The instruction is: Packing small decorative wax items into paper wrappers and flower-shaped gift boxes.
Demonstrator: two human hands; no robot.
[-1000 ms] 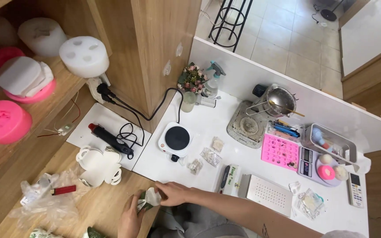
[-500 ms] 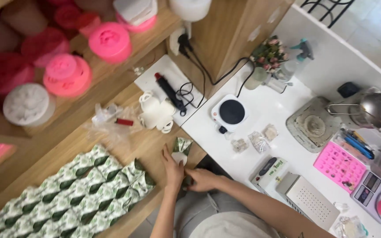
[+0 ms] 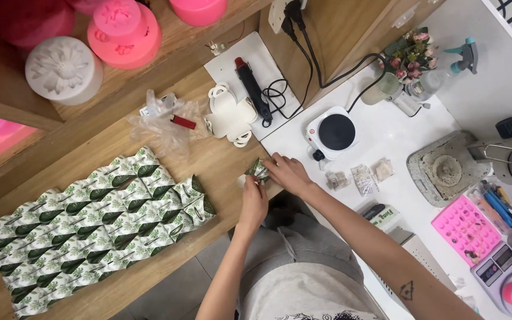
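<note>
While both hands are working at the near edge of the wooden bench [image 3: 220,172], the left hand [image 3: 253,201] and right hand [image 3: 288,173] are each pinching one small leaf-print packet [image 3: 258,169]. Bare wood is lying open just beyond it. Finished packets [image 3: 96,225], too many to count, are filling the bench's left end. Farther off, one hotplate [image 3: 334,132] is sitting on the white table [image 3: 386,136].
</note>
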